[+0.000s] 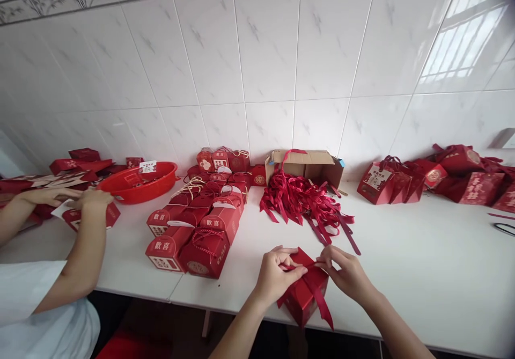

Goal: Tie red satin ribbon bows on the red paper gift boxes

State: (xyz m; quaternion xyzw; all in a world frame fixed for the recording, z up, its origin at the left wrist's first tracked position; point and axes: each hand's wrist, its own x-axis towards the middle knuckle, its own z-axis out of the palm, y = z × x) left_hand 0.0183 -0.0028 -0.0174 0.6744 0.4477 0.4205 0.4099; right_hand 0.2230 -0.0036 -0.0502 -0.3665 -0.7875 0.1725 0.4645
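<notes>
A red gift box [300, 299] stands near the table's front edge, between my two hands. Across its top runs a dark red ribbon [319, 294], one tail hanging down over the side that faces me. My left hand [278, 273] is closed, thumb and fingers pinching the ribbon at the top left of the box. From the right, my right hand [344, 272] pinches another part of the same ribbon at the box's upper edge. Just behind the box, a heap of loose red ribbons [301, 198] spills from an open cardboard box [328, 172].
Rows of red gift boxes [209, 222] stand left of me. Beyond them are a red plastic basin [139, 184] and a co-worker's hands [94, 198] at a red box. Red bags [396, 182] and more red packages [469, 179] line the wall at right.
</notes>
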